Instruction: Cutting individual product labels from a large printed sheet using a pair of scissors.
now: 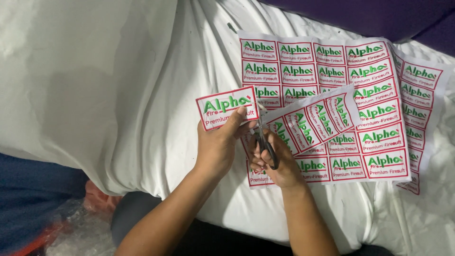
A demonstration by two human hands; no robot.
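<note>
My left hand [219, 142] pinches the end label of a paper strip [308, 121] of white labels with red borders and green print. My right hand [277, 161] grips black-handled scissors [264, 140], whose blades point up into the gap between that end label [226, 107] and the other labels of the strip. The strip runs to the right above a larger printed sheet of the same labels [374, 109], which lies flat on a white cloth [118, 85].
A second label sheet [422, 90] overlaps at the right edge. The white cloth covers a soft raised surface. Dark purple fabric [379, 14] lies at the top right. Blue fabric and crinkled clear plastic [71, 227] sit at the lower left.
</note>
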